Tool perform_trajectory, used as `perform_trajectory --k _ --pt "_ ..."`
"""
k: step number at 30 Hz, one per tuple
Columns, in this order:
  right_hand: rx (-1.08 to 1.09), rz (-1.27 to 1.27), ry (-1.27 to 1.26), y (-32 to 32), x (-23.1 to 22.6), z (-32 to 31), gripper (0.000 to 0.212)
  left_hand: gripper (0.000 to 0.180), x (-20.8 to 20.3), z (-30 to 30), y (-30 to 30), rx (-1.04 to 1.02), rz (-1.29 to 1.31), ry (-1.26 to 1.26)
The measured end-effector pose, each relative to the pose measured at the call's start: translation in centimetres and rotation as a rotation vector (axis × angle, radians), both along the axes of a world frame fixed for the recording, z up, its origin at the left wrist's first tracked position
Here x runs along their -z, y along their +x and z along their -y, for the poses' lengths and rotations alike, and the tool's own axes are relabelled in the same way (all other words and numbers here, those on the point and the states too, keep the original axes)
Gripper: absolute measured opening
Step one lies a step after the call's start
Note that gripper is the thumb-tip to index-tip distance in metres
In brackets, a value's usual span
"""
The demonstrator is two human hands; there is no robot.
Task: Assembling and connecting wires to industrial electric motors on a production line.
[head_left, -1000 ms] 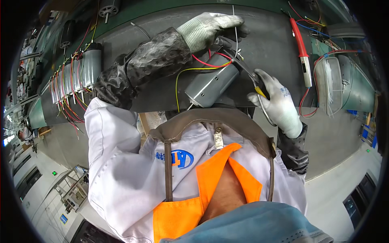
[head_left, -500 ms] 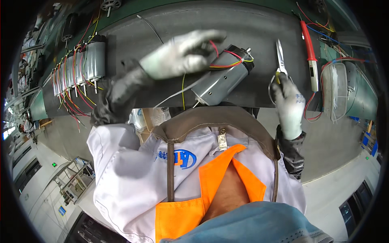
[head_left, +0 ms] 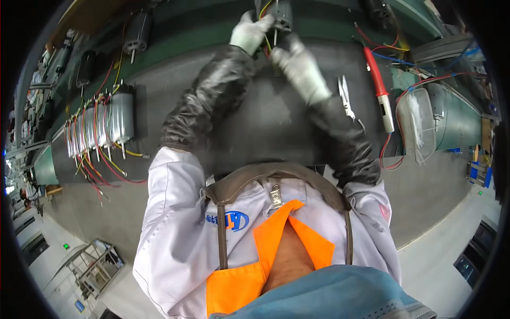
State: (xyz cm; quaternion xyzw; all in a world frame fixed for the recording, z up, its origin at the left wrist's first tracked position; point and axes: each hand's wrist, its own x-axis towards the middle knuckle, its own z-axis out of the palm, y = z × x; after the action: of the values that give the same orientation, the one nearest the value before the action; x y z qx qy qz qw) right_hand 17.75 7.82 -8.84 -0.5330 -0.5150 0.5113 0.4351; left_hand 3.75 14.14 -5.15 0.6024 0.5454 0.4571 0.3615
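White-gloved in the head view, the left hand and right hand were near a grey motor just ahead; whether they gripped, I could not tell. Scissors lay right of both on the tabletop.

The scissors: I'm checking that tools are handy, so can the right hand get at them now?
Probably yes: the scissors lie uncovered on the dark mat, to the right of the right hand, with nothing seen between. That hand is near a motor, though, and blur hides whether it holds anything.
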Motion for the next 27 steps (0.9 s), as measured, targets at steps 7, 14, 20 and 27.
perform_trajectory --k 7,14,20,27 --pt "0.159 -0.034 -0.056 9.8 -4.1 10.8 0.025 0.044 0.0 5.2 -8.0 0.195 0.535 -0.501" --pt "0.430 -0.075 0.139 20.3 -10.0 5.3 0.040 0.045 -0.2 13.4 -5.9 0.309 0.680 -0.659" --pt "-0.419 0.151 -0.466 8.2 -6.9 7.2 0.027 0.045 -2.6 12.9 -3.5 0.538 0.869 -0.781" --pt "-0.226 0.129 0.211 4.8 -6.4 13.5 0.044 0.035 -4.6 13.5 -2.3 0.391 0.950 -0.594"
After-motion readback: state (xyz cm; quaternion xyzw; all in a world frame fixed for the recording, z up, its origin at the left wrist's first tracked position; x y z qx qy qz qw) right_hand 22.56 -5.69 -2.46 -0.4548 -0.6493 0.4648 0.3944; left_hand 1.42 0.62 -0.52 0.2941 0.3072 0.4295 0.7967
